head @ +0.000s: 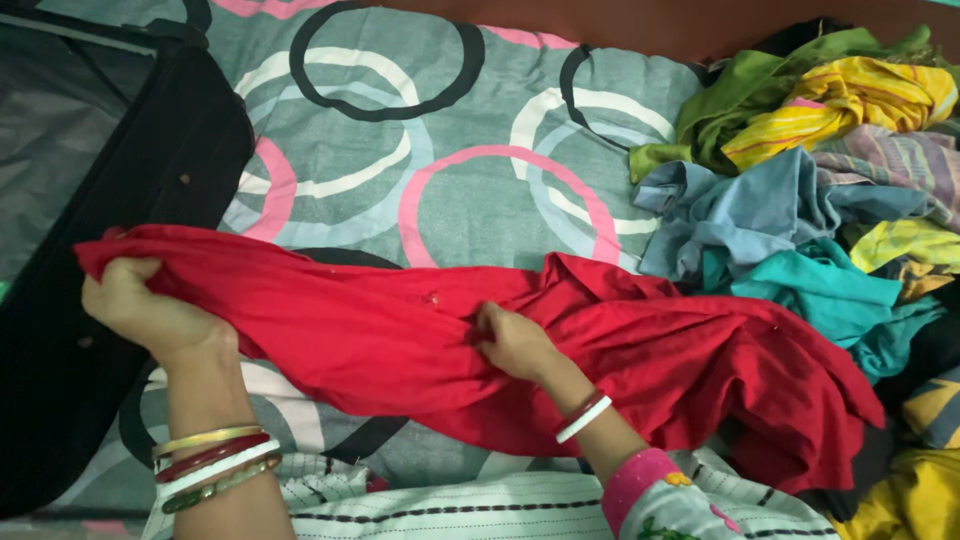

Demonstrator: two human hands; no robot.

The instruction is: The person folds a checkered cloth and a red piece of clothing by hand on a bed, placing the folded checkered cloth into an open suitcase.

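A long red garment (pixel 400 330) lies stretched across the bed in the head view. My left hand (pixel 145 310) grips its left end, near an open black suitcase (pixel 100 200). My right hand (pixel 515 345) pinches the red cloth near its middle. Both wrists wear bangles. The garment's right part bunches up in folds toward the clothes pile.
The bed sheet (pixel 430 130) is grey with pink, white and black rings. A heap of crumpled clothes (pixel 820 200) in green, yellow, blue and teal fills the right side. The suitcase takes up the left edge. A striped white cloth (pixel 450 510) lies at the bottom.
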